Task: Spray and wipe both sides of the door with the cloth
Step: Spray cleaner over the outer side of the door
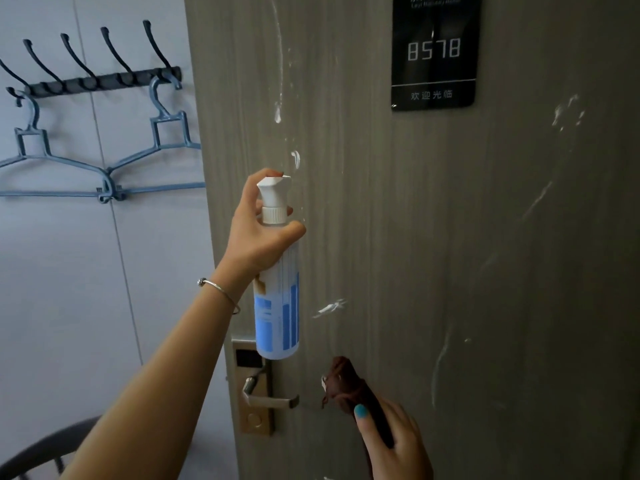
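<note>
A grey wood-grain door (433,237) fills the middle and right of the view, marked with white streaks and smears. My left hand (256,233) grips the neck of a clear spray bottle (277,306) with a white nozzle and blue label, held upright close to the door, a finger on top of the nozzle. Low down, my right hand (394,441) holds a bunched dark brown cloth (349,386) just in front of the door.
A brass lock plate with a lever handle (258,393) sits on the door below the bottle. A black number plaque (434,50) hangs at the top. On the left wall a hook rail (104,81) carries blue hangers (100,168). A dark chair edge (45,448) shows at the bottom left.
</note>
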Available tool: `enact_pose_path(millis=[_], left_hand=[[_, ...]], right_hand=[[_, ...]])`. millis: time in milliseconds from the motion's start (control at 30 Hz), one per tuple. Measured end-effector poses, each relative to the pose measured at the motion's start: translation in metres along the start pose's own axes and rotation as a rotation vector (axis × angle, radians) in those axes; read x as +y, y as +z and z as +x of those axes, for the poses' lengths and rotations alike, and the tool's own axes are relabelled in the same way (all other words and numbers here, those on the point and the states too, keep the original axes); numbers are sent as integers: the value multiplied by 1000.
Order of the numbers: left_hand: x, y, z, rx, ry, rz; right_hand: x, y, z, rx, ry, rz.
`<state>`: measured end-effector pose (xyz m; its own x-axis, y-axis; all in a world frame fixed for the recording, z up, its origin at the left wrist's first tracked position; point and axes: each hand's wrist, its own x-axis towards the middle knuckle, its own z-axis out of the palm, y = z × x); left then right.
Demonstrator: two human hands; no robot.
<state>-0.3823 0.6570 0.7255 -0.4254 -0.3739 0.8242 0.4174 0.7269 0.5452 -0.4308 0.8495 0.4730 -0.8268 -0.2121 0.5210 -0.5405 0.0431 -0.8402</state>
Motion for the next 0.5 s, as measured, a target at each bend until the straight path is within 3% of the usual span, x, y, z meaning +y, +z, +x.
enact_pose_path(millis=[500], left_hand=[[-26, 20, -85, -51, -132, 35]], right_hand=[[13, -27, -28, -115, 149, -43]])
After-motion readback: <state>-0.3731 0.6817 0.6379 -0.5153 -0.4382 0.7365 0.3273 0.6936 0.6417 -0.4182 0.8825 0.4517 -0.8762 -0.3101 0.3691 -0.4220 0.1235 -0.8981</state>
